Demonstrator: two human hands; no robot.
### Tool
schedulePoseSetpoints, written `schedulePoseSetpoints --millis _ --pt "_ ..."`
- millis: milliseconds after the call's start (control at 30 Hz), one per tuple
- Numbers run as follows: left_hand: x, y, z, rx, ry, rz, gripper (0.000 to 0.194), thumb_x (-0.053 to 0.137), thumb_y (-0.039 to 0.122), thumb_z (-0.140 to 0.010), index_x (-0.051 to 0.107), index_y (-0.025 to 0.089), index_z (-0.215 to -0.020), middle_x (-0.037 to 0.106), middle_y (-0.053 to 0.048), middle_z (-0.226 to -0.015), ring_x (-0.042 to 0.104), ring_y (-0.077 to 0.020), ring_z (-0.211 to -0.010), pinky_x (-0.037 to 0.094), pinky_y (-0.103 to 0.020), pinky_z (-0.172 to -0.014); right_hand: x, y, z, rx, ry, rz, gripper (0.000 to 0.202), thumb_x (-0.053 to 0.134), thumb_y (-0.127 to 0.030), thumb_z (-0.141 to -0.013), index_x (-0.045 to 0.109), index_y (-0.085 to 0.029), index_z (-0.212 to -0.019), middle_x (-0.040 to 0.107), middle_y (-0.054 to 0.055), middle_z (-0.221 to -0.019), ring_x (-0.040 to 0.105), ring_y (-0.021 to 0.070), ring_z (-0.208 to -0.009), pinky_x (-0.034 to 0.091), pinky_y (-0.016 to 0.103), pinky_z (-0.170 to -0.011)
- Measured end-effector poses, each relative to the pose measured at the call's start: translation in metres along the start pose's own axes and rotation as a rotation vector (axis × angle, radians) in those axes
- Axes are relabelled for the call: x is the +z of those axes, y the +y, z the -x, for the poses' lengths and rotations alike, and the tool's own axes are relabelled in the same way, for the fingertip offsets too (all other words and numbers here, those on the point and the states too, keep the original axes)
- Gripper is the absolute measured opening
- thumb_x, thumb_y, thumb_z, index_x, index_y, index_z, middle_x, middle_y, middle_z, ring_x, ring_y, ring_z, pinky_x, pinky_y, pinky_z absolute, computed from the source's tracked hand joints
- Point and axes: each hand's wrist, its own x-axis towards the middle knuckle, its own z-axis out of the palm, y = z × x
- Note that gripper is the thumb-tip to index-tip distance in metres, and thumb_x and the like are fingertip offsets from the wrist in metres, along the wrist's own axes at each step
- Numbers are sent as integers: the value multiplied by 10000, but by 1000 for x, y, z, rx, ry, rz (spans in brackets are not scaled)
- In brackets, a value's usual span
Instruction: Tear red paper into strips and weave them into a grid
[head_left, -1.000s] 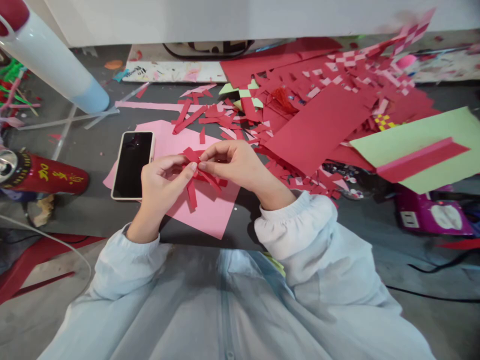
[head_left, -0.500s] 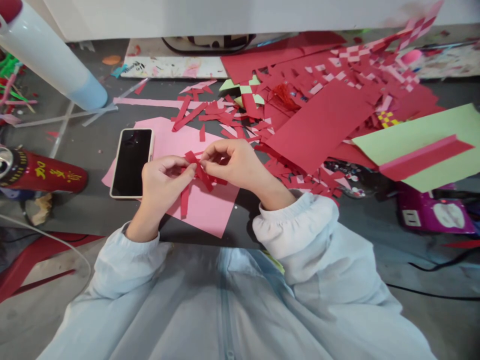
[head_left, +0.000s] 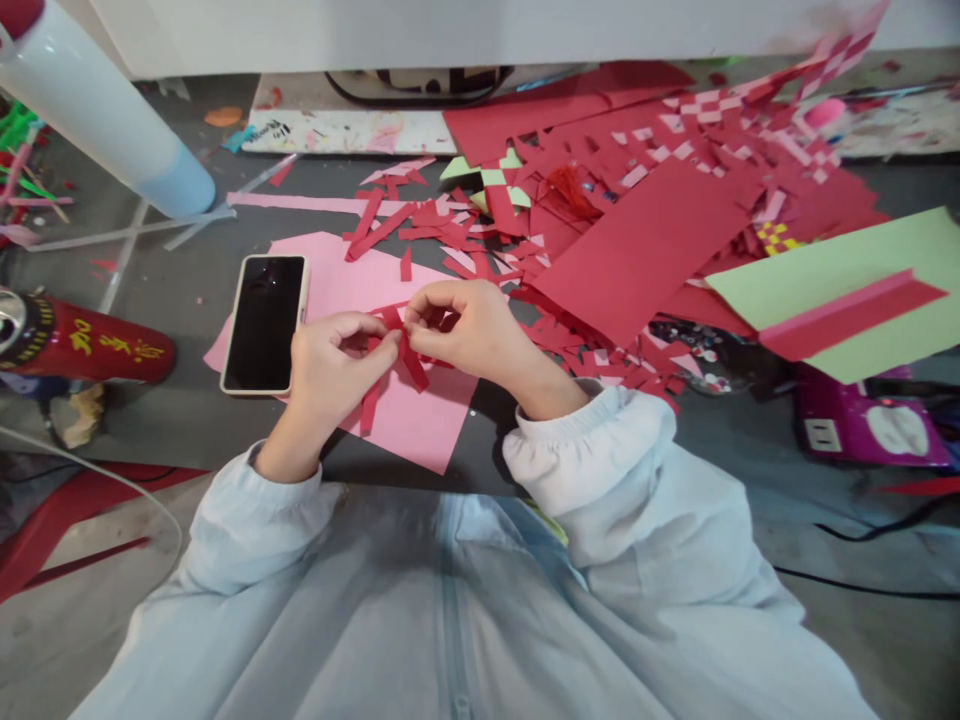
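My left hand (head_left: 337, 362) is closed, thumb and finger pinching red paper strips (head_left: 413, 368) from the left. Close beside it, my right hand (head_left: 466, 325) pinches the same strips from the right, its fingertips nearly meeting the left thumb. Several strips cross each other, and one end hangs down toward me. Fingers partly hide where they join. Beneath both hands lies a pink paper sheet (head_left: 420, 440). A phone (head_left: 264, 325) with a dark screen rests on its left part, beside my left hand.
Red scraps (head_left: 442, 225) and a red paper sheet (head_left: 649, 255) lie beyond my right hand. Farther right is a green sheet (head_left: 892, 270) with a red-and-pink strip. At left are a red can (head_left: 112, 345) and a white-and-blue bottle (head_left: 112, 120).
My left hand has shifted slightly right, closer to my right hand. The pinched strips have turned a little; both hands still hold them.
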Motion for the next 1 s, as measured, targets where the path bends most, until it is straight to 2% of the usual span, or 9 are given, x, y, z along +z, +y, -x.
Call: schedulePoseSetpoints --millis 167,367,633,767,1000 --pt "0 -3 0 65 -25 -16 62 730 239 -732 727 189 -695 740 5 -670 643 -107 -579 480 -210 -542 1 0 0 -41 -1 -11 39 592 -142 -673 598 -169 -645 580 -34 -628 503 77 -602 397 216 -557" --pt "-1 -1 2 103 -11 -12 82 717 258 -770 727 201 -712 762 -5 -727 698 -142 -666 541 -250 -624 3 -2 -1 -1 22 -84 40 578 -147 -661 600 -172 -639 573 -38 -618 493 81 -600 408 229 -573" --pt "1 -2 3 117 38 32 85 741 265 -759 734 197 -709 764 -8 -714 701 -140 -643 549 -242 -608 3 -3 -3 41 43 -189 42 560 -167 -631 592 -175 -605 547 -38 -583 464 76 -563 386 235 -537" --pt "1 1 2 106 63 65 95 756 266 -738 730 194 -682 750 -5 -679 686 -133 -612 543 -235 -585 3 -4 -4 73 37 -289 41 563 -167 -626 596 -173 -604 558 -40 -580 469 69 -550 380 228 -520" --pt "0 4 0 1 61 198 114 801 269 -692 724 186 -682 723 0 -660 640 -111 -558 530 -220 -532 4 -6 -4 133 32 -383 15 607 -171 -650 620 -176 -647 564 -52 -563 472 59 -503 381 223 -485"
